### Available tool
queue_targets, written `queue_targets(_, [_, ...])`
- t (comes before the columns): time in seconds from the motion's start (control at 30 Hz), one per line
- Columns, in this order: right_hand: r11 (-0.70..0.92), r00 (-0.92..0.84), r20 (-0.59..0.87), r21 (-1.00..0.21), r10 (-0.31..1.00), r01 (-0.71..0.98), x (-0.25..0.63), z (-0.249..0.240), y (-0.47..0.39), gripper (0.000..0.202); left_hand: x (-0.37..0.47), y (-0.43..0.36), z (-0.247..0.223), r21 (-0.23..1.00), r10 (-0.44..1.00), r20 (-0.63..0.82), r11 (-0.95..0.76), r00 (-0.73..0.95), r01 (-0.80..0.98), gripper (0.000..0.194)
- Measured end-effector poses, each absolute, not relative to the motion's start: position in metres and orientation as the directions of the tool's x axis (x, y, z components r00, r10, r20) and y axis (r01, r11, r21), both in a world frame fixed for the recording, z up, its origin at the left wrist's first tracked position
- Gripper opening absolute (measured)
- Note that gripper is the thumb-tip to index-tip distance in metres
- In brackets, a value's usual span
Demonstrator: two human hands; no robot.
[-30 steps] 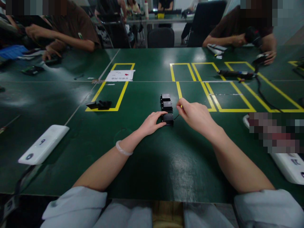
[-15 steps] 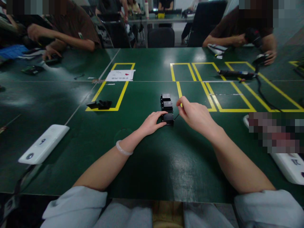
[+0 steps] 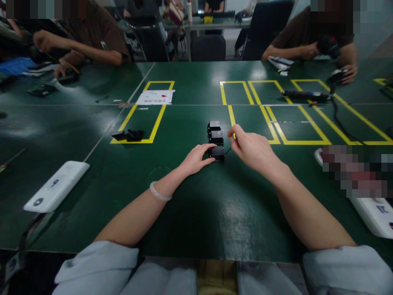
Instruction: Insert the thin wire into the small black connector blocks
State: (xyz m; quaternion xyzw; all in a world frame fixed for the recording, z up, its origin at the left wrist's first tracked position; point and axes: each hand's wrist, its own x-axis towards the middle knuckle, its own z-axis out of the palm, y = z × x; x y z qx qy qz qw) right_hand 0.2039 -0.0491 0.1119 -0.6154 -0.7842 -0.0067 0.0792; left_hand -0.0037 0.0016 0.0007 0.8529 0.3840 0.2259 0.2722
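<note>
Three small black box-shaped parts stand in a row in front of me on the green table. The thumb and fingers of my left hand (image 3: 196,159) are closed on the nearest black block (image 3: 217,153), steadying it on the tabletop. My right hand (image 3: 250,149) is pinched around a thin dark rod-like tool (image 3: 228,151). Its tip meets the right side of that block; the handle end is hidden by my fingers. Just behind sit the middle black block (image 3: 216,136) and the far black block (image 3: 214,125), neither touched by my hands.
White power strips lie left (image 3: 57,186) and right (image 3: 373,211). A black part (image 3: 129,135) and a paper label (image 3: 156,97) lie in the left yellow tape outline. A dark cable (image 3: 337,116) runs at right. Two people work across the table (image 3: 184,76).
</note>
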Motion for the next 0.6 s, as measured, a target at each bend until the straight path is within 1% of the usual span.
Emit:
queue_targets(0.1, [0.241,-0.227,0.135,-0.096,0.964,0.966,0.2041,0.1118,-0.0494,0.032,-0.0040,0.0016,0.0005,0.639,0.776,0.180,-0.560,0.605,0.528,0.047])
queue_targets(0.2, [0.217,-0.209,0.112,-0.057,0.971,0.975,0.2040,0.1121,-0.0490,0.036,-0.0041,0.0017,0.0004,0.635,0.776,0.178,-0.560,0.605,0.532,0.047])
queue_targets(0.27, [0.210,-0.205,0.104,-0.037,0.973,0.977,0.2038,0.1121,-0.0487,0.035,-0.0041,0.0016,0.0006,0.634,0.777,0.177,-0.559,0.604,0.535,0.047])
queue_targets(0.47, [0.240,-0.227,0.132,-0.089,0.965,0.967,0.2037,0.1112,-0.0493,0.033,-0.0041,0.0022,-0.0005,0.636,0.776,0.173,-0.558,0.606,0.533,0.047])
queue_targets(0.6, [0.224,-0.213,0.129,-0.081,0.969,0.971,0.2035,0.1110,-0.0493,0.034,-0.0043,0.0028,-0.0019,0.633,0.772,0.179,-0.565,0.610,0.529,0.048])
